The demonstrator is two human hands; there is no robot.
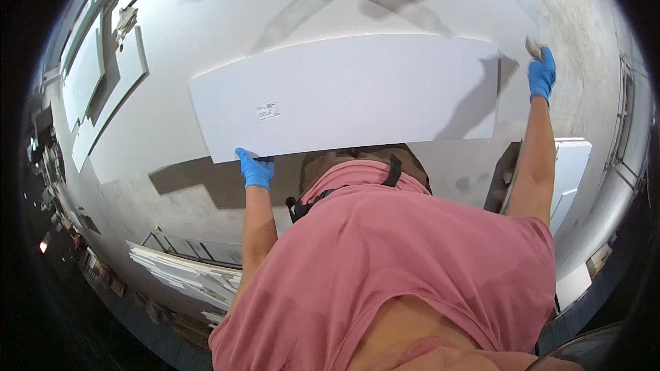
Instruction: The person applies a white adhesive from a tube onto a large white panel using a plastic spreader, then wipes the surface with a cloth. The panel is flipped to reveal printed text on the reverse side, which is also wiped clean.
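The left hand point(255, 170) (in a blue glove) grips the near edge of a long white panel point(350, 93) close to its left corner. The right hand point(542, 74), also gloved, is closed on a small pale pad point(533, 46) just beyond the panel's right end. The panel lies flat on a large white table point(172, 41), with free surface at its left side and behind it.

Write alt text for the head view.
A person in blue gloves holds a long white panel over a white surface: left hand grips its near edge, right hand is at its far right end with a small rag.
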